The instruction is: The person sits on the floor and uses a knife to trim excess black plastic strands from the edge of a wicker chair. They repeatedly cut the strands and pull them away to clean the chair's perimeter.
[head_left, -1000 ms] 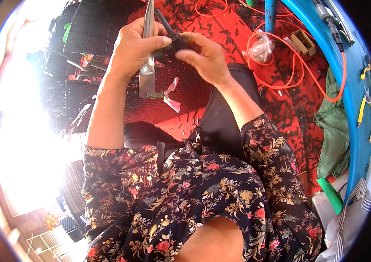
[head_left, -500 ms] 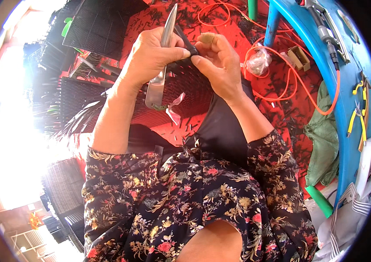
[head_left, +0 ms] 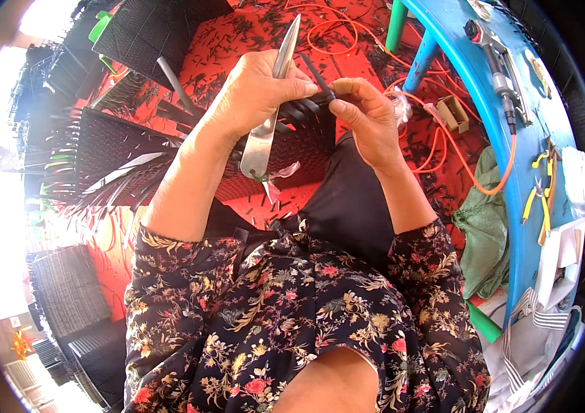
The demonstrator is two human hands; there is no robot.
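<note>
Head view, right hand (head_left: pixel 371 120): the thumb and forefinger were brought narrowly together and appeared to pinch a dark strip (head_left: pixel 314 71); whether the other fingers touched it could not be told.
Dark strip: it slanted up and leftward from that pinch, past the left thumb's tip, its free end beside the blade of a metal tool.
Left hand (head_left: pixel 258 93): fingers wrapped around the metal tool (head_left: pixel 259 148), thumb laid across it — the thumb's tip was close to the strip, though contact could not be confirmed.
Metal tool: its point stood upward and its broad, flat end hung below the hand, with a pink and white scrap (head_left: pixel 285 171) tied there.
Change in the pinch: half a second earlier the right thumb and fingers were spread more loosely by the strip; now they had drawn in. For the work in hand, that suggested a firmer hold on the strip, while the tool stayed in the left hand.
Change in the view: the hands sat farther right in the picture and the blue table farther left.
Woven black piece (head_left: pixel 310 138): it lay beneath the hands, next to the dark trousers (head_left: pixel 358 186).
Floor (head_left: pixel 227 41): red, scattered with black offcuts, an orange hose (head_left: pixel 337 51) looping over it.
Blue table (head_left: pixel 437 14): at the right, it carried a grey hand tool (head_left: pixel 497 69) and yellow-handled pliers (head_left: pixel 546 206) — both out of the hands.
Green sack (head_left: pixel 482 241): it hung or lay beside the table's edge.
</note>
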